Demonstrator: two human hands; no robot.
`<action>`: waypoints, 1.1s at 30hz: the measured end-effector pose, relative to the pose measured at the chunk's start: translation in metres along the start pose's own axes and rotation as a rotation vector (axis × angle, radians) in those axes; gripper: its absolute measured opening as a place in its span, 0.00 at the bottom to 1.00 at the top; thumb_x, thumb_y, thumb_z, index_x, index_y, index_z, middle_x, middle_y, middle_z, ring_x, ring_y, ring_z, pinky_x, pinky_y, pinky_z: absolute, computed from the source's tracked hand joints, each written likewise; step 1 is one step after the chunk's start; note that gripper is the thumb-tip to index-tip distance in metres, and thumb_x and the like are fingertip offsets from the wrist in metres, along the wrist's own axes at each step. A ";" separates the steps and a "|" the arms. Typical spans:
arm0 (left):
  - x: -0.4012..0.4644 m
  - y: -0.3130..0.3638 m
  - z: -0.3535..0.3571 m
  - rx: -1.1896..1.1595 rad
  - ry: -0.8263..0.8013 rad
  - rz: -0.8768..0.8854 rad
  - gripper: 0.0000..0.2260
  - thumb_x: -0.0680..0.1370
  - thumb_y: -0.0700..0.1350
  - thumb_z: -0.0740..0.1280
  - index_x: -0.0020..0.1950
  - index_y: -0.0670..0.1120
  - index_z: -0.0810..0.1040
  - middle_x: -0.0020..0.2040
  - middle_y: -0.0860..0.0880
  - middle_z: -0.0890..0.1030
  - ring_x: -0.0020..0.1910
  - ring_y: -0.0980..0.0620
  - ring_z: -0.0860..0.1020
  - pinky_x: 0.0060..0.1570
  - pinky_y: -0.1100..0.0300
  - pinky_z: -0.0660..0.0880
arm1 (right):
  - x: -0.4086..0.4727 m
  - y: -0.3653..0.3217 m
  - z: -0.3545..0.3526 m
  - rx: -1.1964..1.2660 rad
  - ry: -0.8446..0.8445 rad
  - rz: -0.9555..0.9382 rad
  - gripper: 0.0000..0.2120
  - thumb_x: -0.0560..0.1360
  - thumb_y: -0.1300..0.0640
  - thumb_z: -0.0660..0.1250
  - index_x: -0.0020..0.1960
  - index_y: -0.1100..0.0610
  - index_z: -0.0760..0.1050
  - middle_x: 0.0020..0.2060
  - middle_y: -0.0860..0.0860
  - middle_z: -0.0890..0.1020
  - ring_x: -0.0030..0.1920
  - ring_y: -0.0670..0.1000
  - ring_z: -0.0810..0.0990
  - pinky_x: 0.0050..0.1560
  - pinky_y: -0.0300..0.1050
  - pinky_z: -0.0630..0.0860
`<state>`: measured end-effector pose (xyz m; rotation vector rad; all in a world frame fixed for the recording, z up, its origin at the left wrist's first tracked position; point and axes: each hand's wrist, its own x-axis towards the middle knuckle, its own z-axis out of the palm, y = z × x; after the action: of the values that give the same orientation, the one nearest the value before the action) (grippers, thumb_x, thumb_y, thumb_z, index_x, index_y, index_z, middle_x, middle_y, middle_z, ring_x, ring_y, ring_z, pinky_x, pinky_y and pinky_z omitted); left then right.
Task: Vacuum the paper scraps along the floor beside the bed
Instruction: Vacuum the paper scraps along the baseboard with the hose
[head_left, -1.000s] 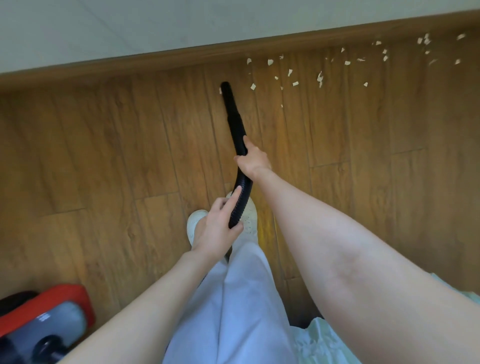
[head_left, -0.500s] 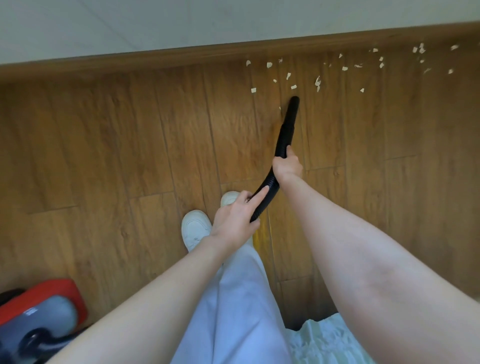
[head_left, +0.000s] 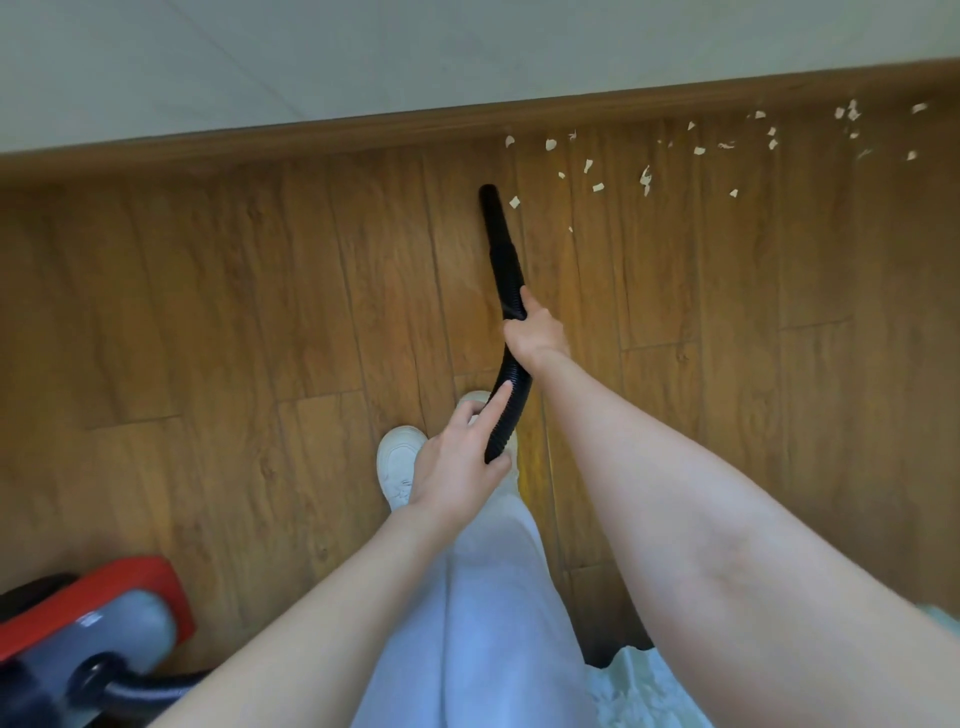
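Down at the lower left sits the red and grey vacuum body (head_left: 88, 618), with the black ribbed hose (head_left: 511, 384) running up between the person's 2 hands. Nearest of them, the left hand (head_left: 457, 462) is loosely curled around the lower hose, index finger laid straight along the ribs. Further up, the right hand (head_left: 532, 335) is wrapped firmly around the hose just behind the smooth nozzle (head_left: 493, 218), whose tip rests near the baseboard (head_left: 311, 137). Just right of that tip lies 1 scrap, and the rest of the paper scraps (head_left: 647, 179) trail rightward along the wooden floor (head_left: 208, 312). Judging by its curve, the hose is light and floppy, so gripping close to the stiff nozzle steers best; the scraps look featherlight and should lift easily.
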<state>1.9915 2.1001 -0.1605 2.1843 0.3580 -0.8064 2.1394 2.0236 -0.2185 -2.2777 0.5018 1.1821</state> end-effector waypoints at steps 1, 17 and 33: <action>0.002 0.001 -0.002 0.015 -0.008 0.009 0.33 0.76 0.47 0.64 0.75 0.62 0.50 0.58 0.55 0.68 0.44 0.50 0.76 0.34 0.58 0.70 | 0.000 0.001 -0.003 0.016 0.021 0.020 0.30 0.78 0.58 0.55 0.78 0.45 0.52 0.68 0.54 0.73 0.58 0.56 0.78 0.47 0.45 0.75; -0.035 0.070 0.068 0.182 -0.031 -0.028 0.40 0.74 0.45 0.66 0.74 0.63 0.41 0.62 0.51 0.71 0.35 0.53 0.74 0.30 0.61 0.68 | -0.020 0.080 -0.065 0.043 -0.118 0.111 0.31 0.77 0.58 0.57 0.78 0.46 0.54 0.67 0.55 0.74 0.63 0.59 0.75 0.64 0.49 0.73; 0.079 0.121 0.036 0.286 0.031 0.062 0.32 0.78 0.46 0.61 0.76 0.59 0.48 0.64 0.50 0.69 0.44 0.49 0.77 0.33 0.59 0.67 | 0.064 0.049 -0.132 0.234 0.090 0.109 0.28 0.80 0.59 0.55 0.78 0.48 0.53 0.71 0.56 0.69 0.62 0.58 0.75 0.59 0.48 0.75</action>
<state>2.0948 1.9928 -0.1613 2.4623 0.1978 -0.8310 2.2326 1.9005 -0.2218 -2.1309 0.7653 1.0156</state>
